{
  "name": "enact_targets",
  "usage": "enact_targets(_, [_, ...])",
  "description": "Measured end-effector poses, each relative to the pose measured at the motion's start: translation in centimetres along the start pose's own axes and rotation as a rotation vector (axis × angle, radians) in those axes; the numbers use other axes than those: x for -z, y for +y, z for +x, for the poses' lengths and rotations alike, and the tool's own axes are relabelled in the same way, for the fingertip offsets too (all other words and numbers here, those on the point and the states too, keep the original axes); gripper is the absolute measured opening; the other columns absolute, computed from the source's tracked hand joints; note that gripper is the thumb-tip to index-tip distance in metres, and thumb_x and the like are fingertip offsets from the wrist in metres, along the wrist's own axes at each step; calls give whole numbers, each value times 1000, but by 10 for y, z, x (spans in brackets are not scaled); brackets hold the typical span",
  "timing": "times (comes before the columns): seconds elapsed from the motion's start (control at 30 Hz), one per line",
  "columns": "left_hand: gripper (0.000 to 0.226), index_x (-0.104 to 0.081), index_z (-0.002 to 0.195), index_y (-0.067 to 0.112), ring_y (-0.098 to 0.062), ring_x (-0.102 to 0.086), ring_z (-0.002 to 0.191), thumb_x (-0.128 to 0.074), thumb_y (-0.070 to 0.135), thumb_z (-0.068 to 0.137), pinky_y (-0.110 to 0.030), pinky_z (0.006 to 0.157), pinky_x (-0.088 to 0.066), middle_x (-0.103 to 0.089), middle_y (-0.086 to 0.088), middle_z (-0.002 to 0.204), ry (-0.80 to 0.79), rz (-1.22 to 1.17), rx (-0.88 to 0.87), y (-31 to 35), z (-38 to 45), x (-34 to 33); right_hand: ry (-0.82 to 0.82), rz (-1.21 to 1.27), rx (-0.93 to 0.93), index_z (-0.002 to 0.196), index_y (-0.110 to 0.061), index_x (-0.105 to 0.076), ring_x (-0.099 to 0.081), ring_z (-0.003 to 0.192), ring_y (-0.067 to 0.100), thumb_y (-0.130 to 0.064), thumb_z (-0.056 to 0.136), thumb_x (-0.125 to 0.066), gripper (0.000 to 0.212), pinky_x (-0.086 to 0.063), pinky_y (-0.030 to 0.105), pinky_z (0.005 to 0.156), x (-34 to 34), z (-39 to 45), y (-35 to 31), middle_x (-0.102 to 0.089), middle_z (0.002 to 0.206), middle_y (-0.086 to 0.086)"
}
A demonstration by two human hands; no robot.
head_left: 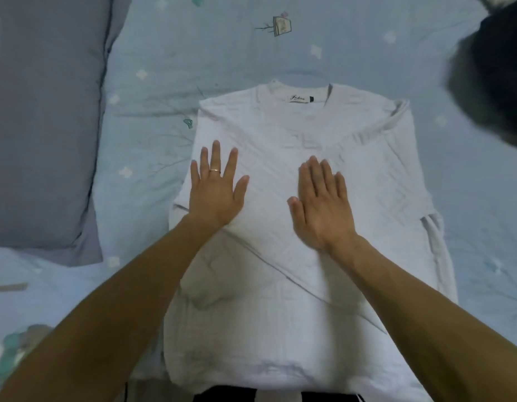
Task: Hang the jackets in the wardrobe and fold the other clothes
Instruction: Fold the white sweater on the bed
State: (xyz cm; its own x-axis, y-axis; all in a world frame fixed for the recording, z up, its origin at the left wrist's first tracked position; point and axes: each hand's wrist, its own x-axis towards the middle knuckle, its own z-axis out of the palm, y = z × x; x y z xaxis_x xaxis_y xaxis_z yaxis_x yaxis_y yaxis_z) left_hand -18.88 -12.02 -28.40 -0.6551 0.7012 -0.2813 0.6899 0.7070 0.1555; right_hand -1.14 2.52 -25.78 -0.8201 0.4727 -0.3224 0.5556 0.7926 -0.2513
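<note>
Both palms flat, fingers straight: left hand (215, 188) and right hand (321, 203) press the white shirt (295, 300), spread mid-bed, collar at twelve o'clock. Risk: the crossed sleeves could slip and bunch if those palms drag sideways.

A white shirt (303, 198) lies flat on the bed (164, 53), collar toward 12 o'clock. The left hand (215, 192) and right hand (324, 204) press on it, fingers straight. A pillow (42, 126) sits at 9 o'clock.

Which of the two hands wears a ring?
The left hand, flat on the white shirt, fingers spread, a thin band on one finger. The right hand is bare.
</note>
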Motion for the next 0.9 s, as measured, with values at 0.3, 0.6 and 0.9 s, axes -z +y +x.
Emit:
enact_targets(0.3, [52, -52, 140, 3, -46, -37, 137, -49, 30, 96, -57, 114, -27, -37, -28, 150, 140, -219, 125, 13, -163, 6, 33, 153, 276, 136, 10, -48, -42, 133, 46, -7, 88, -58, 52, -32, 53, 113, 9, -107, -38, -43, 143, 32])
enact_targets(0.6, [47, -55, 127, 0, -35, -53, 112, -71, 22, 88, -43, 95, -47, -55, -22, 121, 139, -676, 643, -20, -327, -40, -33, 194, 419, 106, 7, -66, -60, 93, 42, 7, 70, -68, 36, -48, 41, 79, -31, -218, -78, -64, 105, 24])
enact_targets(0.9, [30, -66, 116, 13, -14, -71, 92, -73, 9, 87, -26, 73, -57, -72, -3, 111, 4, -1617, 890, -11, -387, -49, -203, 48, 314, 118, -5, -59, -54, 96, 34, -27, 86, -62, 39, -46, 42, 77, -67, -304, -91, -55, 111, 15])
